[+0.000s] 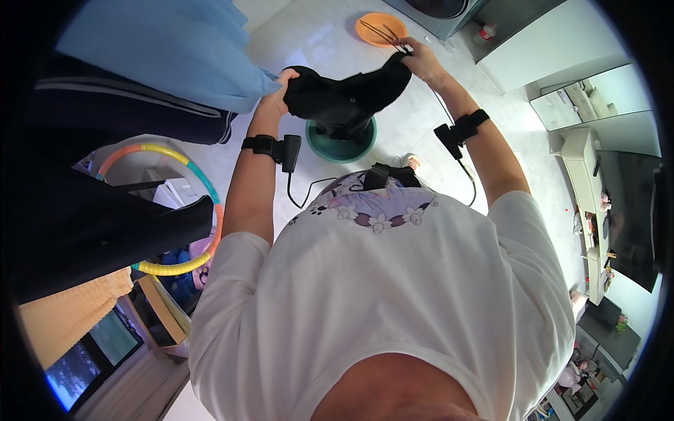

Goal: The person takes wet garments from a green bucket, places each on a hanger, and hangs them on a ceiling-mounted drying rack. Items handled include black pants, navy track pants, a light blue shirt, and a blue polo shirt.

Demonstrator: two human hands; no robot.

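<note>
A black cloth garment [347, 97] is stretched between my two hands. My left hand [280, 93] grips its left end, close to the hem of a hanging light blue garment [179, 47]. My right hand [421, 59] pinches the other end. Thin dark loops [383, 32] stick out of that same hand; they look like part of a wire hanger, though I cannot tell for sure. Below the black cloth stands a green basin [342, 152] on the floor, and the cloth hides its far side. Whether the cloth touches the basin is unclear.
Dark clothes [131, 113] hang on the left, near a colourful hoop [210, 194]. An orange basin [380, 29] sits on the pale tiled floor [421, 116] before a front-loading machine [439, 13]. A long low cabinet [579, 168] and a television [632, 210] line the right side.
</note>
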